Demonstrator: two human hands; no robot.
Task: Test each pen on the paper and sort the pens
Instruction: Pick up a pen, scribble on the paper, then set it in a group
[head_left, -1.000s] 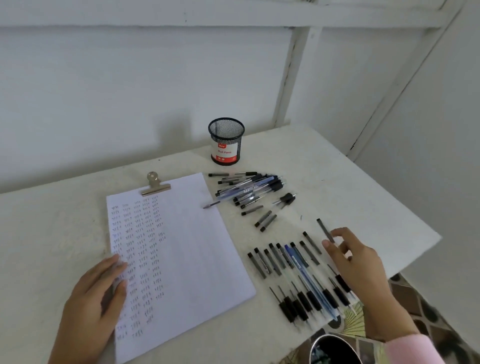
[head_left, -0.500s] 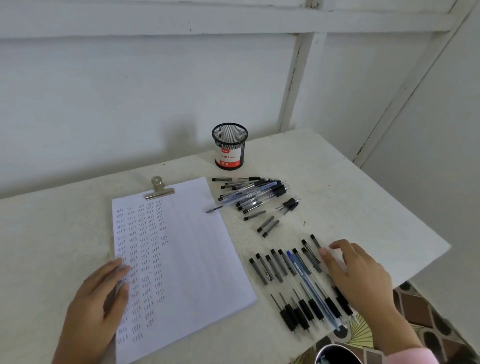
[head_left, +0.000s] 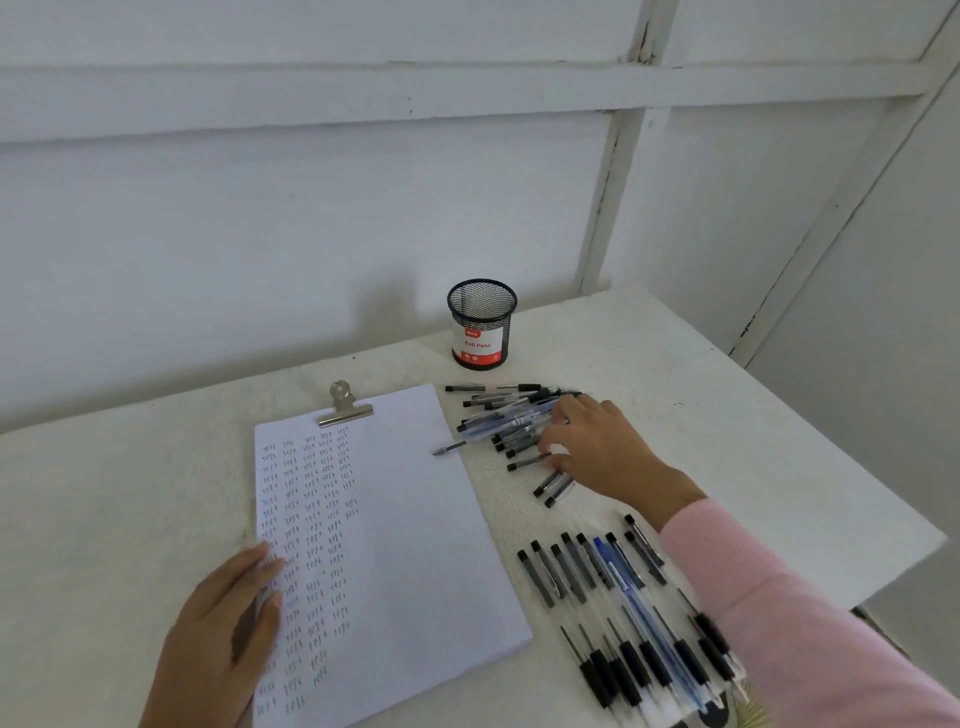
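A white sheet of paper (head_left: 405, 519), held by a metal clip (head_left: 343, 402), carries columns of small scribbles down its left half. My left hand (head_left: 218, 634) rests flat on its lower left corner. My right hand (head_left: 597, 447) reaches over a loose pile of pens (head_left: 498, 415) to the right of the paper's top. Its fingers are spread on the pens and its thumb is by a short black piece; no pen is lifted. A sorted row of pens (head_left: 613, 597) lies side by side near the table's front right, partly under my pink sleeve.
A black mesh pen cup (head_left: 481, 325) with a red and white label stands behind the pile. Short pen pieces (head_left: 553, 488) lie between pile and row. The white table (head_left: 727, 415) ends at an edge on the right; a white wall stands close behind.
My right hand left the sorted row at the front right and moved forward to the loose pile by the cup. The left hand stayed on the paper.
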